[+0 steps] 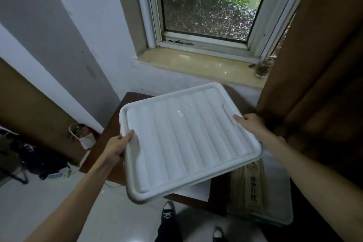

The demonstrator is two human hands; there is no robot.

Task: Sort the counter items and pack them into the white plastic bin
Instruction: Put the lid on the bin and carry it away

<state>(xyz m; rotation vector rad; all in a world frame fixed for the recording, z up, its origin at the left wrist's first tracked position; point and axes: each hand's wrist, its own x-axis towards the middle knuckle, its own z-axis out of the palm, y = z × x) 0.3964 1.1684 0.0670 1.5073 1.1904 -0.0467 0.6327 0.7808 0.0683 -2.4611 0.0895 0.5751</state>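
Observation:
A white ribbed plastic lid (186, 139) is held in the air above a dark wooden table (110, 129), tilted with its near corner low. My left hand (117, 146) grips its left edge with the thumb on top. My right hand (250, 124) grips the right edge near a notched corner, thumb on top. Under the lid's right side the white plastic bin (282, 202) shows, with a tan paper package (249, 186) bearing dark print lying in it. The lid hides most of the tabletop and part of the bin.
A window with a stone sill (196, 65) is straight ahead. A brown curtain (314, 74) hangs at the right. Dark clutter, a cord and a power strip (59, 175) lie on the pale tiled floor at the left. My shoes (167, 212) stand by the table's front.

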